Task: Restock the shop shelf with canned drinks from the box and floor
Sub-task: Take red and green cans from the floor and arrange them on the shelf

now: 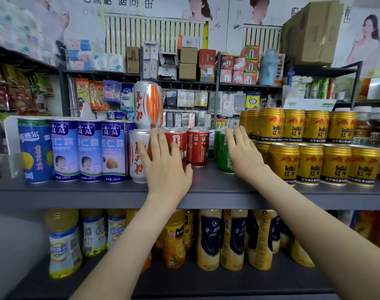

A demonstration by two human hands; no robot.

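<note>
Red can (181, 138) behind left fingers (156, 148)

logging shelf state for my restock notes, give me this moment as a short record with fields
left hand: open, fingers straight against the red cola cans
right hand: open, flat against the green cans
white-and-orange cans: two, one stacked on the other, left of the cola
Red Bull cans: gold, two tiers, right of the green cans
almond drink cans: blue, row toward the left
shelf: grey; juice bottles on the tier below
</note>
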